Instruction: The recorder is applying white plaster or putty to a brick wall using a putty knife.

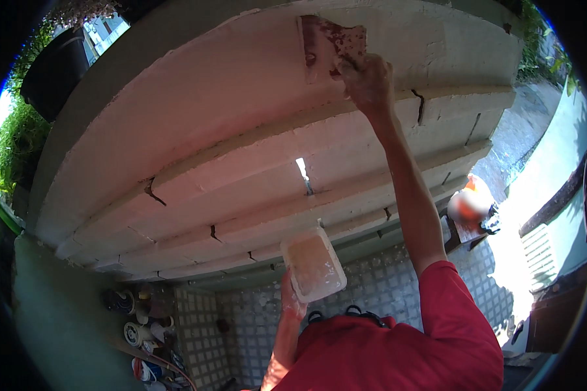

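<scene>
The red spreader (319, 42) is up at the top part of a pale, pinkish wall (222, 91), gripped in the person's right hand (370, 79), whose fingers are closed around its near side. The left hand (292, 294) grips a shallow plastic tub (314, 265) by its lower left side, below the wall's ledges (277, 140). The tub is whitish and cloudy, rectangular with rounded corners, and white smears mark its lower right part. A beige tint fills much of its middle; it may be a thin layer of paste, though the view does not settle this. At the lower left, several containers crowd together, among them a round white one (135, 334); their contents are too small to make out. A large black pot (57, 73) stands at the upper left, near greenery (21, 153). The spreader is broad, flat and dark red, with pale, blotchy residue thickest toward the right hand.
</scene>
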Available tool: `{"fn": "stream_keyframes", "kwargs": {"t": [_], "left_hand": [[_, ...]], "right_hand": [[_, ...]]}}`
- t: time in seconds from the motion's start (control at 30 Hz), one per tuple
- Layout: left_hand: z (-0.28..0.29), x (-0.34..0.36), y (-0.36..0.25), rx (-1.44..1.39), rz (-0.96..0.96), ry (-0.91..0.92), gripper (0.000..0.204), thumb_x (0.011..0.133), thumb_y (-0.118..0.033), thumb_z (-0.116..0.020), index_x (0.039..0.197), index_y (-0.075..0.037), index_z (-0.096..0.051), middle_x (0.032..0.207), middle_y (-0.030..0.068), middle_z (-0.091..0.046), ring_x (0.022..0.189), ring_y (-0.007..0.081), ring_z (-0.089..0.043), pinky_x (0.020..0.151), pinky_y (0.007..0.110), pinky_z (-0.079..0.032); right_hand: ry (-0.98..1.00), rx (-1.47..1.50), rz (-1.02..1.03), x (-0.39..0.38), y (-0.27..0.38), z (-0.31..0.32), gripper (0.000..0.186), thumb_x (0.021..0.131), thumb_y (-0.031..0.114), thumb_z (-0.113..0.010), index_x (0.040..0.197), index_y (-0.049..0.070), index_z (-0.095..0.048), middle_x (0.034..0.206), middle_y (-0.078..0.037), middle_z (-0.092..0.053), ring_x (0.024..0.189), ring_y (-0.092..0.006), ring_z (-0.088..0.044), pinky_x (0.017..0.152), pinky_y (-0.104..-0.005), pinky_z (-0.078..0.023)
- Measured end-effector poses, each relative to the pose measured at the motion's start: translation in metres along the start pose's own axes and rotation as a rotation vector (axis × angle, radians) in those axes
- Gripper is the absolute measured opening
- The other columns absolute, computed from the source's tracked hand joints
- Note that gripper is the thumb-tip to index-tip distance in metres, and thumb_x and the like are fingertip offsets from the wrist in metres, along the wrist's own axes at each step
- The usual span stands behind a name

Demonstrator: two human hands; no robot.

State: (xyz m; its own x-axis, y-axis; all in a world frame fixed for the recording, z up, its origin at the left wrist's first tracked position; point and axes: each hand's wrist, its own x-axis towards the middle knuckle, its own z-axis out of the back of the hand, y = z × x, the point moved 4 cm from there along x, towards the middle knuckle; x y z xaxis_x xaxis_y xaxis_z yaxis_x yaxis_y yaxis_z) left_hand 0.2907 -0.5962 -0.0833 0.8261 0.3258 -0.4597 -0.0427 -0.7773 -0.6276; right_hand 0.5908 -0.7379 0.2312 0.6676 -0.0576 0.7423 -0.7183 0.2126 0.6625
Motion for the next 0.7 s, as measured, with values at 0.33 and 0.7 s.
{"fn": "stream_keyframes", "kwargs": {"t": [0.33,0.7], "left_hand": [[0.001,-0.002,-0.003,0.023,0.015,0.004,0.052,0.092,-0.043,-0.048,0.132,-0.01,-0.044,0.122,0.006,-0.056,0.111,0.0228,-0.055,0.094,0.04,-0.047],[0.0,0.008,-0.001,0.025,0.01,-0.01,0.05,0.092,-0.041,-0.047,0.132,-0.011,-0.044,0.122,0.0054,-0.055,0.11,0.0223,-0.055,0.092,0.04,-0.048]], "right_hand": [[-0.013,-0.51,0.09,-0.012,0.012,0.072,0.016,0.079,0.01,-0.058,0.087,0.001,-0.067,0.075,-0.022,-0.063,0.068,-0.0402,-0.06,0.068,-0.0409,-0.05],[-0.05,-0.815,0.781,-0.034,0.002,0.013,0.04,0.076,0.0,-0.057,0.114,0.011,-0.062,0.11,-0.009,-0.065,0.1,-0.0212,-0.063,0.101,-0.0452,-0.031]]}}
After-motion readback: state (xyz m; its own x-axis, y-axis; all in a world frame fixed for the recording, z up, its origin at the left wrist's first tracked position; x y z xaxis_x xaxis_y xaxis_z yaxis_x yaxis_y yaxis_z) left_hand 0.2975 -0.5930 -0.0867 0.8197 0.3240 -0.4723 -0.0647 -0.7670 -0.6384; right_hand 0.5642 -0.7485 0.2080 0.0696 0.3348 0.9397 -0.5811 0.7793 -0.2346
